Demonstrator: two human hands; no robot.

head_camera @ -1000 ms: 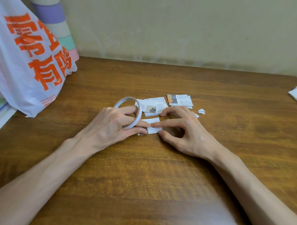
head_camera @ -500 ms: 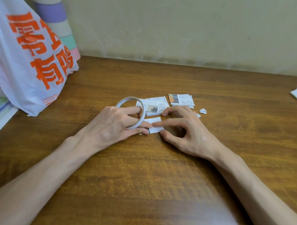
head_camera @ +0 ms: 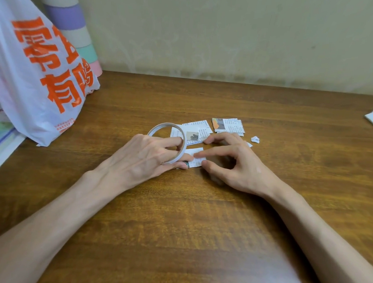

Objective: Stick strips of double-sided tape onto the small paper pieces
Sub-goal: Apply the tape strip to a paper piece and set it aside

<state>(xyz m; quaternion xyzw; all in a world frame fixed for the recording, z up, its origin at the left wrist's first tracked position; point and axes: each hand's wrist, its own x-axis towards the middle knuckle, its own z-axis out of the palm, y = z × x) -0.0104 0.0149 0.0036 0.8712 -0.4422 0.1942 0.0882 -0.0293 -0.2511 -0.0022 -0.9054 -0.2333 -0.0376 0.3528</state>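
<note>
Right hand point(head_camera: 233, 164): forefinger and thumb pinching the small white printed paper piece point(head_camera: 196, 162), lying on the brown wooden table point(head_camera: 199, 227). Left hand point(head_camera: 146, 159): gripping the thin white tape ring point(head_camera: 162, 125) beside it. Risk: skewed pull creasing tape, lifting paper.

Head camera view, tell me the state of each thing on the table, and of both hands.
Tape roll: tilted up on edge, held by the left hand, one finger through its hole.
Paper piece: flat on the table, pinched by the right hand.
Other paper pieces: lying loose behind the hands.
Scrap: loose, untouched.
Plastic bag: standing at the left, untouched.
</note>
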